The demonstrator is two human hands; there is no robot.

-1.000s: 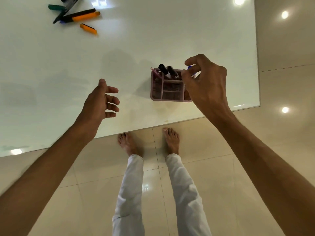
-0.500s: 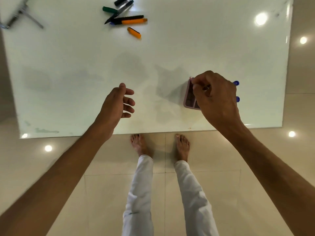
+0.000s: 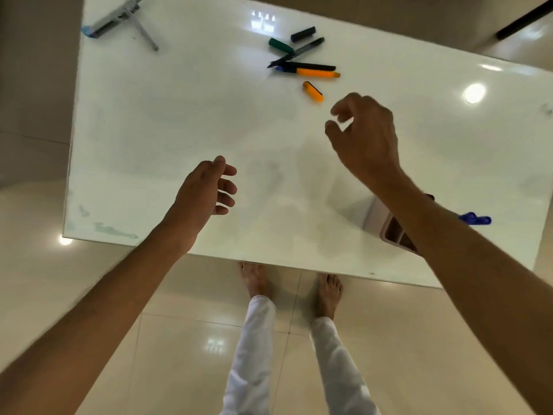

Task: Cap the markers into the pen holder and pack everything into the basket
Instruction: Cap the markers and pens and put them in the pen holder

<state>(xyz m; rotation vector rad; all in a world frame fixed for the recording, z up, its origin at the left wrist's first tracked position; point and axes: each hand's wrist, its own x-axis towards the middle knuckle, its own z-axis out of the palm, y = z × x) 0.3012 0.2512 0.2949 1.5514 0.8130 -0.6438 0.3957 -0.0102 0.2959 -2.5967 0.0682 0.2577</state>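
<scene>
The pink pen holder (image 3: 386, 223) stands near the table's front right, mostly hidden under my right forearm; a blue marker (image 3: 474, 219) sticks out of it. My right hand (image 3: 363, 136) hovers over the table with loosely curled fingers and holds nothing, a short way from the orange cap (image 3: 313, 91). Beyond the cap lie an orange marker (image 3: 317, 74), a black marker (image 3: 308, 66), a thin dark pen (image 3: 299, 52), a green cap (image 3: 280, 45) and a dark cap (image 3: 303, 34). My left hand (image 3: 206, 190) hangs relaxed above the table's front, empty.
The glossy white table (image 3: 179, 130) has its front edge just above my bare feet. A grey folding stand (image 3: 119, 18) lies at the far left corner. A dark bar (image 3: 523, 19) crosses the top right. No basket is in view.
My right hand has let go of the pen holder and moved up and away toward the loose markers. The view has swung, so the holder now sits at the right. My left hand has barely moved.
</scene>
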